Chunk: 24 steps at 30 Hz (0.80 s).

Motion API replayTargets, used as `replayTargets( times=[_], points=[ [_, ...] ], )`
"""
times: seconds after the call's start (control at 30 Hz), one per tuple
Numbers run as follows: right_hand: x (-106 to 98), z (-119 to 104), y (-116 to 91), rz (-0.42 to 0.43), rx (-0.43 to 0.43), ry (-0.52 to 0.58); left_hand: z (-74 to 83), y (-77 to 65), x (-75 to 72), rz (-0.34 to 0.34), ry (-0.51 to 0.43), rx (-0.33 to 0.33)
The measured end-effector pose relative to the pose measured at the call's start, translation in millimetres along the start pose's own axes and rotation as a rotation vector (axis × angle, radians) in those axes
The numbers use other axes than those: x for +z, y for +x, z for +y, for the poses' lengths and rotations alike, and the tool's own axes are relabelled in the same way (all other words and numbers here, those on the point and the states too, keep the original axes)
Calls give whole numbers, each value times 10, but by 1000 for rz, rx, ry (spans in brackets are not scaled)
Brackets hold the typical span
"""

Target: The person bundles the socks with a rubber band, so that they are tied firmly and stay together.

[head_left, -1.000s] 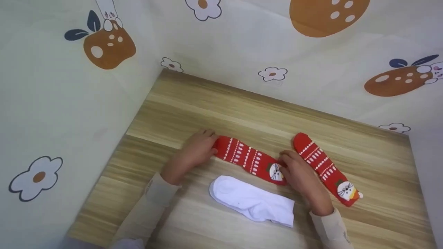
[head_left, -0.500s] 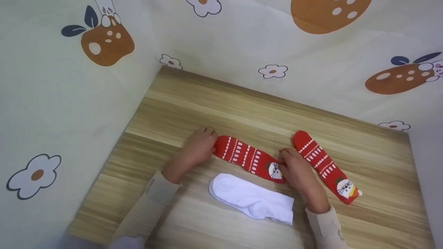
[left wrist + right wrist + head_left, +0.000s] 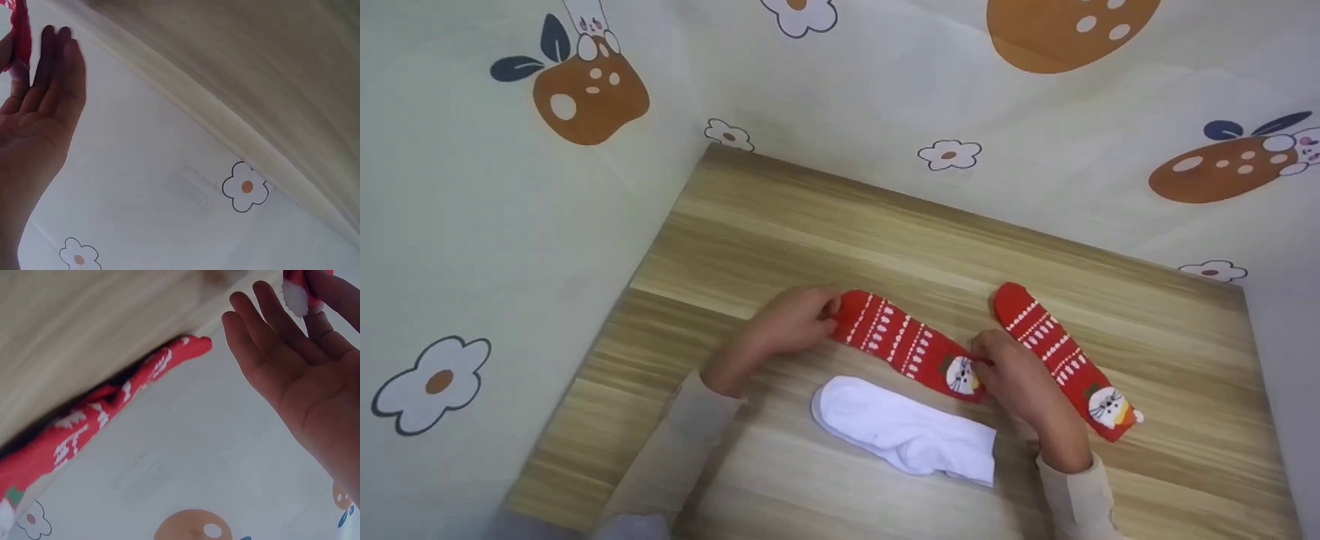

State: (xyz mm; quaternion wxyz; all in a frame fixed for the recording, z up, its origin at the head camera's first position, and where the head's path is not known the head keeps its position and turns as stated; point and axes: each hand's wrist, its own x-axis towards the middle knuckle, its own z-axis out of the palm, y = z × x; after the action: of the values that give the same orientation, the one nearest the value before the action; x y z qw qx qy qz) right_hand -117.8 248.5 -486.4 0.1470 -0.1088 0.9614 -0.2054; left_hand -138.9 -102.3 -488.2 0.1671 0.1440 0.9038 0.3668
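Note:
A red sock with white patterns and an animal face near its cuff stretches between both hands in the head view. My left hand pinches its toe end between thumb and finger; the left wrist view shows the red cloth there, the other fingers extended. At the cuff end, my right hand pinches the sock; a white pompom shows by those fingers in the right wrist view. A matching red sock lies flat just right of the right hand. White socks, apparently stacked, lie nearer the person.
The wood-grain tabletop carries all the socks. Pale walls printed with flowers and orange fruit border it: a left wall, a back wall and another at the right edge.
The held red sock has shifted slightly to the right with both hands. The left hand has turned, its thumb and finger now visibly pinching the toe. The other socks stay put.

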Motion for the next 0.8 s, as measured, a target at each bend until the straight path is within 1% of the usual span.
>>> replayTargets(
  times=[0.17, 0.37, 0.47, 0.63, 0.8],
  points=[
    [-118, 13, -65, 4, 8, -23, 30, -4, -44, 4, -147, 20],
    [-246, 1, -162, -10, 25, 16, 38, 4, -59, 5, -264, 27],
    [-283, -15, -222, 5, 10, 34, 53, -4, -72, -15, -287, 44],
    [-313, -59, -331, 27, -24, 44, 79, -46, -76, -81, -280, 68],
    [-351, -118, -426, 38, -51, 59, 91, -69, -52, -99, -287, 119]
  ],
)
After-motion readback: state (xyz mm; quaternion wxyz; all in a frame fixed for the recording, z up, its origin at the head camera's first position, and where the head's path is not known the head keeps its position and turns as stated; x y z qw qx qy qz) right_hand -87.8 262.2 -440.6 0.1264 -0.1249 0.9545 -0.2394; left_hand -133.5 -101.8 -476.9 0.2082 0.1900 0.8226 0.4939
